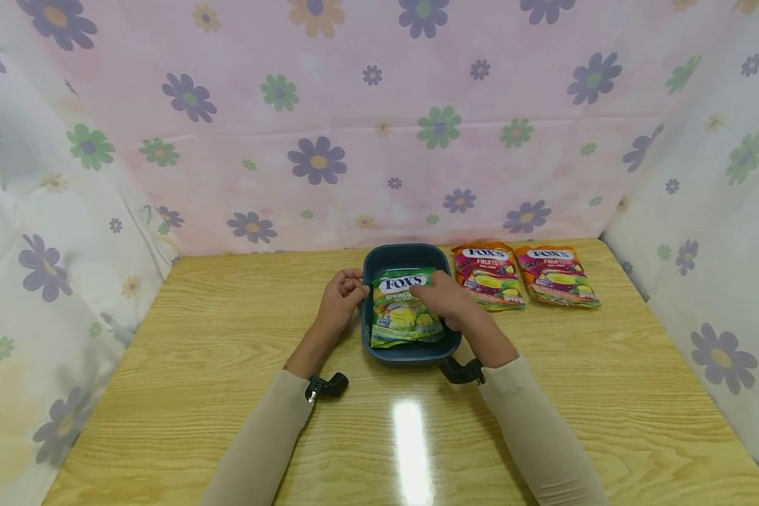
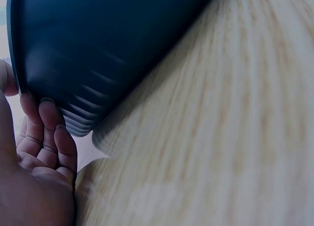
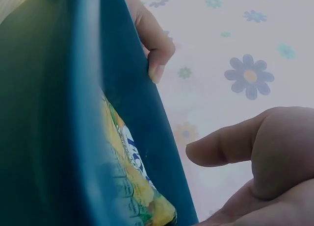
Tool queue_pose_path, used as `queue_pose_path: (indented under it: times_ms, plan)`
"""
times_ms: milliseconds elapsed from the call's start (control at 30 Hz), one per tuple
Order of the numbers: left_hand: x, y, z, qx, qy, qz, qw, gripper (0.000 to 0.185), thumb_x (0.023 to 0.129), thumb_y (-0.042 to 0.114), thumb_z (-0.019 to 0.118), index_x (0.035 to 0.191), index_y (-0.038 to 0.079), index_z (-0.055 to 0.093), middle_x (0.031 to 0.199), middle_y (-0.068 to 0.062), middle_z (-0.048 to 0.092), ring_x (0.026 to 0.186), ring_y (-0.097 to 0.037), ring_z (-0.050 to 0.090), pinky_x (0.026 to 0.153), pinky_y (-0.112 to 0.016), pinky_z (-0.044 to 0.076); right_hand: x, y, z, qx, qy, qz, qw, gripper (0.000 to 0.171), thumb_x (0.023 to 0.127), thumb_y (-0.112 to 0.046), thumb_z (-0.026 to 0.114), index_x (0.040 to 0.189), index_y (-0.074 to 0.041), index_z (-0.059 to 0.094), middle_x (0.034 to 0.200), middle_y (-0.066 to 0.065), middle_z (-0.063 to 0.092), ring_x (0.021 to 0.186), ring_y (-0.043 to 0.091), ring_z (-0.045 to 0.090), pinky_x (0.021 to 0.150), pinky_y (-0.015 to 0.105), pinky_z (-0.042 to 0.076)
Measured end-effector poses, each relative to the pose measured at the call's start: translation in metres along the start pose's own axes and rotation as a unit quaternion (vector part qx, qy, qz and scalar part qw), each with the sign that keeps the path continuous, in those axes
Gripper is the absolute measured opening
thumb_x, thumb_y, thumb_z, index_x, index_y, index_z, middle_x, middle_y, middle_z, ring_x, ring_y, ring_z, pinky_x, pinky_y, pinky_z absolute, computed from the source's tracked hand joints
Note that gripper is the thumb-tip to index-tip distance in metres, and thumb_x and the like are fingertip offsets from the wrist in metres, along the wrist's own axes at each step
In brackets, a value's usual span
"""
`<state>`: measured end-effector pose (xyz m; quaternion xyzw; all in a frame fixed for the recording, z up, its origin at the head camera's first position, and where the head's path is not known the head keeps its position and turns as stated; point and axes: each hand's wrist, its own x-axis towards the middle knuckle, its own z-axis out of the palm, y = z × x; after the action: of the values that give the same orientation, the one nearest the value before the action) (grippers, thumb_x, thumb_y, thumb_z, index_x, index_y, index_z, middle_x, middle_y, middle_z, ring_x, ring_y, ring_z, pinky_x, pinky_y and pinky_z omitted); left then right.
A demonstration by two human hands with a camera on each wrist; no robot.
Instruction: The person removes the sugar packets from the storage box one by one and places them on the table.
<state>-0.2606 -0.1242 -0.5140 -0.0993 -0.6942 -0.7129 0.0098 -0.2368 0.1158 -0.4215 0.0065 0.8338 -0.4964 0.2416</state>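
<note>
A green bag of Fox's candy [image 1: 400, 320] lies face up inside a dark blue plastic tub [image 1: 411, 360] near the back of the table. At the tub's left rim is my left hand [image 1: 344, 294], its thumb at the edge and its curled fingers [image 2: 49, 118] against the outer wall. My right hand [image 1: 450, 301] reaches over the tub's right side to the upper right of the bag, thumb stretched out across it. In the right wrist view that thumb [image 3: 223, 146] is straight; the other fingers are mostly hidden. The bag [image 3: 140, 182] shows below the rim.
Two red and orange bags of Fox's fruit candy, a nearer one [image 1: 488, 276] and a farther one [image 1: 558, 275], lie right of the tub. The wooden table [image 1: 228, 365] meets flowered cloth [image 1: 354, 105] at the back and sides.
</note>
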Motion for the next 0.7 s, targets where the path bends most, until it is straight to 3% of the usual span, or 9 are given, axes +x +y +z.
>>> queue_pose_path:
  times_ms: [67,200,333,400,433,533,567,600,700]
  plan:
    - [0.0,0.0,0.0,0.002,0.001,0.001,1.0,0.034,0.101,0.0,0.061,0.132,-0.01,0.051,0.081,0.003,0.062,0.071,-0.01,0.054,0.072,-0.027,0.046,0.001,0.0,-0.001,0.018,-0.003,-0.001,1.0,0.077,0.112,-0.028,0.05,0.166,0.006,0.007,0.15,0.025,0.031,0.091,0.025,0.04,0.092,0.043,0.039]
    - [0.0,0.0,0.0,0.001,0.002,0.002,1.0,0.034,0.1,0.0,0.061,0.131,-0.009,0.051,0.08,0.004,0.062,0.07,-0.01,0.054,0.071,-0.027,0.047,0.002,0.002,0.0,0.054,-0.013,-0.004,0.998,0.067,0.11,-0.024,0.053,0.159,0.009,0.02,0.128,0.022,0.037,0.077,0.022,0.034,0.083,0.04,0.036]
    - [0.0,0.0,0.0,-0.002,0.003,0.003,1.0,0.033,0.099,0.0,0.061,0.13,-0.008,0.052,0.08,0.004,0.062,0.07,-0.01,0.053,0.071,-0.026,0.047,0.003,0.004,0.002,0.059,-0.016,-0.003,0.998,0.077,0.109,-0.024,0.056,0.163,0.006,0.009,0.136,0.024,0.035,0.073,0.024,0.032,0.087,0.043,0.037]
    - [0.0,-0.001,0.0,-0.001,0.002,0.004,1.0,0.033,0.099,0.0,0.061,0.13,-0.007,0.052,0.079,0.005,0.061,0.07,-0.01,0.053,0.071,-0.026,0.047,0.004,0.004,0.003,0.059,-0.016,-0.005,0.998,0.087,0.109,-0.024,0.057,0.166,0.005,-0.003,0.152,0.028,0.028,0.088,0.029,0.047,0.099,0.047,0.041]
    - [0.0,-0.001,0.0,0.0,0.002,0.005,1.0,0.033,0.099,0.001,0.061,0.13,-0.007,0.051,0.079,0.004,0.061,0.07,-0.01,0.052,0.07,-0.026,0.046,0.004,0.004,0.003,0.06,-0.016,-0.007,0.998,0.091,0.109,-0.024,0.057,0.166,0.003,-0.009,0.16,0.027,0.02,0.107,0.034,0.051,0.108,0.05,0.039]
    - [0.0,-0.002,0.0,-0.003,0.001,0.006,1.0,0.032,0.099,0.001,0.06,0.129,-0.007,0.051,0.079,0.004,0.061,0.069,-0.01,0.052,0.07,-0.025,0.046,0.005,0.007,0.005,0.073,-0.016,-0.014,0.997,0.097,0.108,-0.022,0.059,0.164,0.003,-0.016,0.172,0.028,-0.001,0.152,0.044,0.027,0.125,0.058,0.023]
    - [0.0,-0.002,0.0,-0.003,0.001,0.006,1.0,0.032,0.099,0.001,0.06,0.129,-0.007,0.052,0.079,0.003,0.06,0.069,-0.01,0.052,0.07,-0.025,0.046,0.005,0.007,0.006,0.074,-0.014,-0.017,0.997,0.098,0.108,-0.021,0.059,0.164,0.003,-0.017,0.173,0.026,-0.007,0.16,0.043,0.009,0.127,0.059,0.018]
    - [0.0,-0.002,0.0,-0.005,0.001,0.007,1.0,0.032,0.099,0.001,0.06,0.129,-0.007,0.052,0.079,0.003,0.06,0.069,-0.01,0.052,0.07,-0.025,0.046,0.006,0.008,0.007,0.076,-0.009,-0.019,0.997,0.099,0.107,-0.02,0.06,0.164,0.004,-0.017,0.173,0.027,-0.008,0.16,0.043,0.007,0.127,0.06,0.018]
    - [0.0,-0.002,0.0,-0.007,0.002,0.009,0.9999,0.032,0.099,0.0,0.06,0.128,-0.007,0.052,0.079,0.003,0.06,0.069,-0.01,0.051,0.07,-0.025,0.045,0.008,0.01,0.011,0.062,0.013,-0.023,0.998,0.097,0.105,-0.017,0.064,0.165,0.004,-0.01,0.173,0.028,0.0,0.157,0.044,0.02,0.124,0.059,0.027]
